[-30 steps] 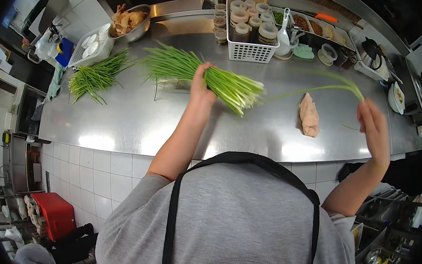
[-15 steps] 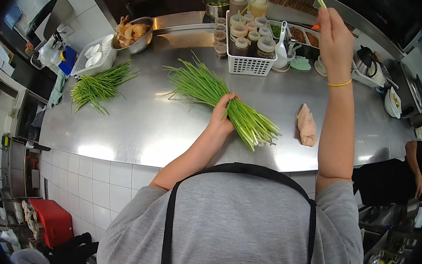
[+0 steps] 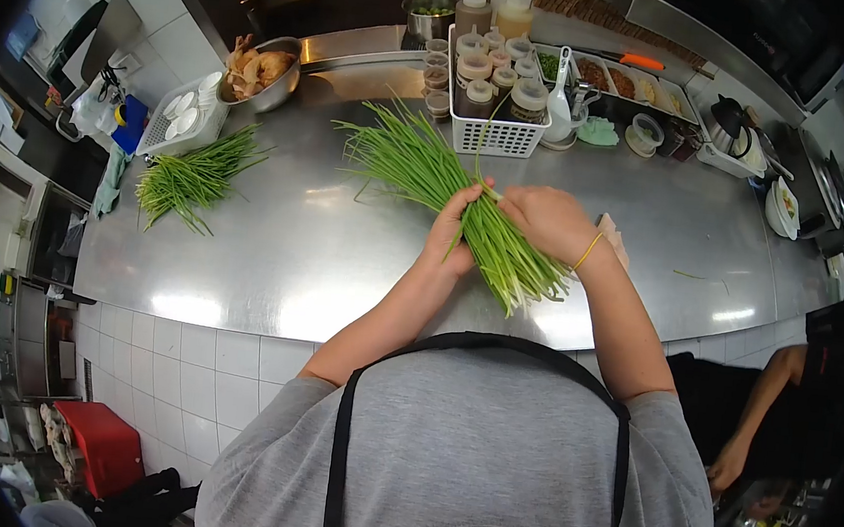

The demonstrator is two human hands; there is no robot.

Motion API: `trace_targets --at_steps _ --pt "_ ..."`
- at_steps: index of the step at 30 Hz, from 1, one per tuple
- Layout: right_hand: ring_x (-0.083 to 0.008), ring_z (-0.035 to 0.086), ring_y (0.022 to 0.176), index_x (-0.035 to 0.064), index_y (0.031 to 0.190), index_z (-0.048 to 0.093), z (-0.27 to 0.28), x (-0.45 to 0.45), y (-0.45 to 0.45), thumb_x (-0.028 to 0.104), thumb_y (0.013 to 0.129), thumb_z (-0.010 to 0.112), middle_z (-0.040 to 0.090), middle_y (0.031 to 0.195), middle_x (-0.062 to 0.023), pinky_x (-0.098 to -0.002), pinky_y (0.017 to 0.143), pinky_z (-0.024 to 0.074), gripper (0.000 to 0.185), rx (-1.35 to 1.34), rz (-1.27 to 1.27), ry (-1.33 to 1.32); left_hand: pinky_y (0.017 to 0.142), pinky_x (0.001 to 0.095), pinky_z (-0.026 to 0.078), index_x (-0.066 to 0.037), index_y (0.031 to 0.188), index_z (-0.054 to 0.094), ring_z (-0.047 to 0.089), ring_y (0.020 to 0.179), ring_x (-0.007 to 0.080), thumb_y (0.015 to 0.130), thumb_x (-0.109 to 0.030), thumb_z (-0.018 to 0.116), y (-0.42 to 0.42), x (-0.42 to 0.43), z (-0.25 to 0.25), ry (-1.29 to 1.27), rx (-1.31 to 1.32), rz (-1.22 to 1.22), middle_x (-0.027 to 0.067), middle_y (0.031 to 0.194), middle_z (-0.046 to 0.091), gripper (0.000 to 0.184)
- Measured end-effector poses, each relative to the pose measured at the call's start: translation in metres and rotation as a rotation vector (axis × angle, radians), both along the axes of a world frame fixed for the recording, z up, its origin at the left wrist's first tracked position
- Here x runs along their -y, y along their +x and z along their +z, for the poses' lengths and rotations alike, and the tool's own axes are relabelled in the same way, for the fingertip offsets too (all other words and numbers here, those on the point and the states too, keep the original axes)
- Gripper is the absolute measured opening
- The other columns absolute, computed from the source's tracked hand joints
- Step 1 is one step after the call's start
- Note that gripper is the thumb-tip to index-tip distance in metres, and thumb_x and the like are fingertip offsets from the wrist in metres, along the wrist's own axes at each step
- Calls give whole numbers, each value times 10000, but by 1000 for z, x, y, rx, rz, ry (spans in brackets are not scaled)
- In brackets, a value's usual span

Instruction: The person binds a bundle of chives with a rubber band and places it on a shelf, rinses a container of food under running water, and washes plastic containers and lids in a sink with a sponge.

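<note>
A thick bunch of long green chives [image 3: 415,168] lies slantwise above the steel counter, its pale ends toward me at the lower right. My left hand [image 3: 453,228] is wrapped round the middle of the bunch. Just right of it, my right hand [image 3: 546,221], a yellow band at its wrist, pinches a few thin chive strands [image 3: 481,158] against the bunch. A crumpled beige cloth [image 3: 615,238] lies partly hidden behind my right wrist. Farther left on the counter rests a second, smaller pile of chives [image 3: 194,178].
Behind the bunch stands a white basket [image 3: 498,140] of sauce bottles. A steel bowl [image 3: 281,96] of poultry and a white basket [image 3: 164,141] of small dishes sit at back left. Loose strands [image 3: 702,278] lie right. Another person's arm [image 3: 754,423] shows at lower right.
My right hand has come down from high at the upper right to the bunch, bringing the thin strands with it. The left hand keeps its hold. The person at right has shifted closer.
</note>
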State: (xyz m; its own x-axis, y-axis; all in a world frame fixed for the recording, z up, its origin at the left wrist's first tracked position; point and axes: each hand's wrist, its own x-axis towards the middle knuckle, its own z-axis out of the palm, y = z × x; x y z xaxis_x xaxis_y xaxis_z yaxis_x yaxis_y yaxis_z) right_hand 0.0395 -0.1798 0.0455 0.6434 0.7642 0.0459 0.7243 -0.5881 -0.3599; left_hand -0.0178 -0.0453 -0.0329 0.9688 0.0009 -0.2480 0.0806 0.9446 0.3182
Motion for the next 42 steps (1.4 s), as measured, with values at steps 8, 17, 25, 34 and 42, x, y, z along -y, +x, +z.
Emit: trace_targets --at_steps 8,17,25,34,42 --pt "-378 551 722 26 795 538 14 20 -21 267 886 427 572 736 -191 -460 662 417 280 -112 123 -21 695 312 503 -75 861 605 589 749 167 758 -114 646 3 -14 -7 -54 -1 82 53 787 605 117" --pt "-351 546 788 44 855 538 20 34 -34 289 862 485 567 865 -150 -434 692 421 250 -141 91 24 669 340 507 -61 830 586 574 692 173 748 -112 649 -4 -16 18 -18 3 150 56 764 596 115" --pt "-252 482 1091 78 1344 301 -7 29 -21 518 745 620 441 1228 -120 -378 951 340 809 -488 239 792 656 331 514 -54 995 528 583 727 175 740 -82 645 -10 -15 45 372 173 64 64 785 575 282" --pt "-157 509 910 32 1138 535 -42 49 1 278 896 512 508 1092 -78 -279 837 389 346 -397 -55 775 638 287 475 -35 1184 456 574 724 160 677 -66 675 -16 -37 61 591 442 -62 57 775 572 554" --pt "-152 508 833 100 934 604 -83 129 27 158 786 612 528 936 -78 -253 730 415 159 -508 -504 475 665 308 469 -11 993 546 563 730 189 669 -76 676 -12 -47 33 689 303 0 77 773 573 355"
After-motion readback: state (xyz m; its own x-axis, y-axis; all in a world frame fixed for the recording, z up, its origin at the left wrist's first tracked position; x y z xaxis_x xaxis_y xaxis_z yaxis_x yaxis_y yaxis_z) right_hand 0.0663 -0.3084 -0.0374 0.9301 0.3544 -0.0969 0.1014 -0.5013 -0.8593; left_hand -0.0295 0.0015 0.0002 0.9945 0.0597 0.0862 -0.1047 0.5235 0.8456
